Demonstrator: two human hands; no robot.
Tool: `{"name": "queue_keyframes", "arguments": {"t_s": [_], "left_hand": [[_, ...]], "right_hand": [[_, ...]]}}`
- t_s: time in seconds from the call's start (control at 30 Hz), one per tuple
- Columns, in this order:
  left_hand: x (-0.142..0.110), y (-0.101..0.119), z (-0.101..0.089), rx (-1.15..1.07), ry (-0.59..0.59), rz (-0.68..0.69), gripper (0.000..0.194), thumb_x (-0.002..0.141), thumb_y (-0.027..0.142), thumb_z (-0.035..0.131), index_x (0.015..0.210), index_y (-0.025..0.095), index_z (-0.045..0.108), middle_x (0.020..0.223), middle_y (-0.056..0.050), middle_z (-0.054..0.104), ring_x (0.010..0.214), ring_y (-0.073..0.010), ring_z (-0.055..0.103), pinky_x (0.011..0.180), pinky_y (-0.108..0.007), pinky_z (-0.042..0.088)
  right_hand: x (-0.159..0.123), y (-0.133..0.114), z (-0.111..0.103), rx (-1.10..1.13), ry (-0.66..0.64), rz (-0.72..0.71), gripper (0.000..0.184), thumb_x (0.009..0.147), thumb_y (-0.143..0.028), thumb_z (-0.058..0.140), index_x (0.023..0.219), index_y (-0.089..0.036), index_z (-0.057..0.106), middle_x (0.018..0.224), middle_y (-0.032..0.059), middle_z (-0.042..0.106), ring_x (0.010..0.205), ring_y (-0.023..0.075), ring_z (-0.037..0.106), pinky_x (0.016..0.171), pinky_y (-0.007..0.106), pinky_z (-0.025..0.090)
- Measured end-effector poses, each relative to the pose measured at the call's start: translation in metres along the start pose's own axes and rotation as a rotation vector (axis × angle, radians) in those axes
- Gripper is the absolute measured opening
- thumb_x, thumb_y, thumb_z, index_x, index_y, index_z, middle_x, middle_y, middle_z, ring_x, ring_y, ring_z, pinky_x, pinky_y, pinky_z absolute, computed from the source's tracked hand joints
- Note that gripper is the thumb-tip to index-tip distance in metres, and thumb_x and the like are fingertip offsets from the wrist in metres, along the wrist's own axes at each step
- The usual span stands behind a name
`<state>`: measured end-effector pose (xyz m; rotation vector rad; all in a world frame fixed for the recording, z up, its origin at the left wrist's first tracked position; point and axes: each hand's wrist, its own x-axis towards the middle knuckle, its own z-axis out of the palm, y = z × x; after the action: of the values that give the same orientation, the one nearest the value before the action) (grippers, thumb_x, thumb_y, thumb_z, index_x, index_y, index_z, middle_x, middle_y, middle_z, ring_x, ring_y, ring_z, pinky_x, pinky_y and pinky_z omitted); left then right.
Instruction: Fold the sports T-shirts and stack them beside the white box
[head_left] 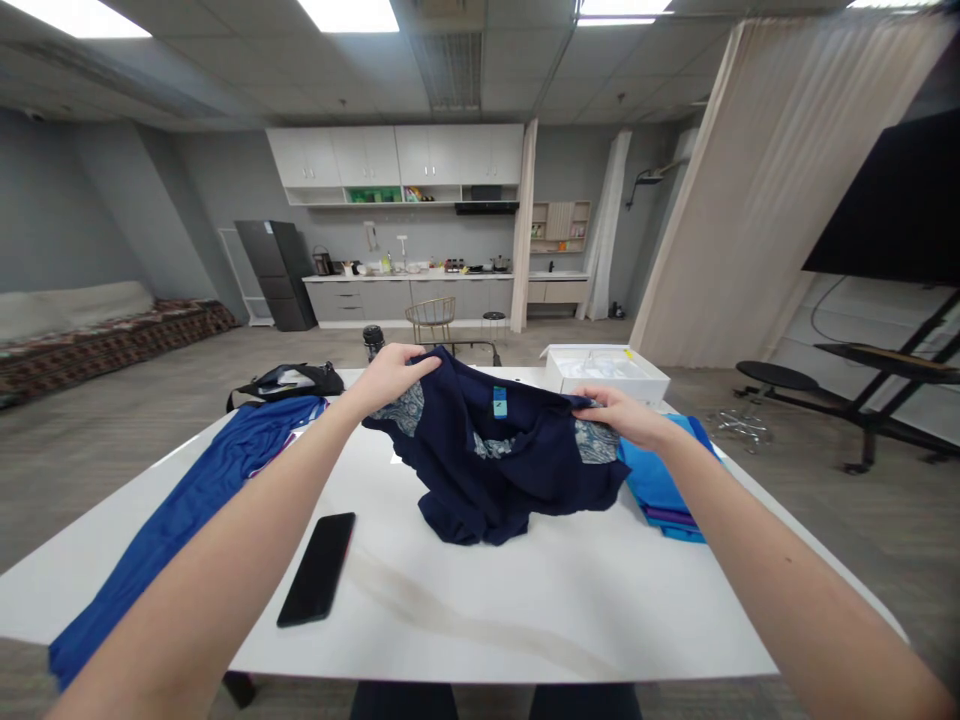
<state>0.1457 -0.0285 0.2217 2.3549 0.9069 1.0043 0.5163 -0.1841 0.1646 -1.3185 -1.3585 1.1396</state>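
We're looking down on a grey-walled office room [97, 200]. A long kitchen counter [409, 280] with white wall cabinets [394, 155] is running along the far wall, a beige curtain [772, 200] is hanging at right, and a patterned sofa [97, 345] is sitting at left.

A white rectangular table surface [570, 620] is carrying the items. At mid-surface we're holding up a crumpled navy cloth garment with grey paisley panels [487, 480]: its upper edge is raised and stretched between the hands, while its lower folds are resting on the surface.

A long royal-blue cloth garment [187, 510] is lying along the left side and hanging over the table edge. A folded stack of bright blue cloth [660, 490] is sitting at right, just below the right hand. A white open box [606, 375] is sitting at the far right corner, and a black bag [289, 382] is lying at the far left corner. A black smartphone [316, 568] is lying on the surface near the front left. A dark bottle [373, 342] is standing just beyond the far edge.

Grip status: the left hand [390, 378] is closed, pinching the navy garment's upper edge. The right hand [626, 415] is also closed, pinching the opposite side. A small teal tag [499, 402] is showing on the garment between them.
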Motion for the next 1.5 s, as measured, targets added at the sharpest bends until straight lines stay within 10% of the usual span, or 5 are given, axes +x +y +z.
{"name": "queue_keyframes", "arguments": {"t_s": [0.2, 0.43, 1.0, 1.27, 1.5], "left_hand": [[0.005, 0.013, -0.021, 0.096, 0.074, 0.087, 0.025, 0.083, 0.042, 0.062, 0.07, 0.021, 0.067, 0.068, 0.0, 0.063, 0.069, -0.0188, 0.054, 0.067, -0.028, 0.038], [0.0, 0.065, -0.064, 0.281, 0.509, 0.181, 0.024, 0.094, 0.042, 0.055, 0.093, 0.023, 0.07, 0.081, -0.004, 0.067, 0.08, -0.0228, 0.06, 0.076, -0.029, 0.039], [-0.064, 0.219, -0.197, 0.561, 0.645, 0.304, 0.059, 0.083, 0.074, 0.059, 0.06, 0.021, 0.048, 0.062, 0.004, 0.031, 0.064, -0.0101, 0.036, 0.064, -0.03, 0.035], [-0.017, 0.15, -0.145, 0.344, 0.455, 0.263, 0.031, 0.089, 0.045, 0.058, 0.073, 0.019, 0.063, 0.066, 0.002, 0.051, 0.068, -0.0142, 0.048, 0.068, -0.031, 0.039], [0.031, -0.018, -0.035, 0.568, 0.059, 0.032, 0.04, 0.096, 0.054, 0.048, 0.093, 0.021, 0.071, 0.087, -0.006, 0.072, 0.085, -0.0235, 0.065, 0.078, -0.031, 0.046]], "right_hand": [[0.015, -0.012, -0.006, -0.169, 0.306, -0.164, 0.033, 0.072, -0.048, 0.076, 0.089, -0.022, 0.069, 0.08, 0.0037, 0.073, 0.078, 0.0236, 0.068, 0.073, 0.035, 0.052], [-0.005, -0.089, 0.006, -0.719, 0.85, -0.613, 0.019, 0.089, -0.037, 0.058, 0.094, -0.021, 0.068, 0.087, 0.0071, 0.073, 0.083, 0.0251, 0.064, 0.075, 0.034, 0.045], [-0.128, -0.238, 0.02, -1.085, 0.908, -1.021, 0.025, 0.094, -0.02, 0.05, 0.113, -0.019, 0.066, 0.09, 0.0053, 0.069, 0.079, 0.0168, 0.061, 0.079, 0.032, 0.045], [-0.061, -0.2, 0.009, -1.126, 0.894, -0.847, 0.024, 0.096, -0.026, 0.051, 0.113, -0.018, 0.067, 0.102, 0.0096, 0.073, 0.094, 0.0268, 0.066, 0.083, 0.038, 0.048], [0.056, -0.064, 0.001, -1.193, 0.645, -0.517, 0.025, 0.099, -0.028, 0.048, 0.115, -0.023, 0.067, 0.114, 0.0086, 0.073, 0.105, 0.0277, 0.066, 0.089, 0.038, 0.048]]}}
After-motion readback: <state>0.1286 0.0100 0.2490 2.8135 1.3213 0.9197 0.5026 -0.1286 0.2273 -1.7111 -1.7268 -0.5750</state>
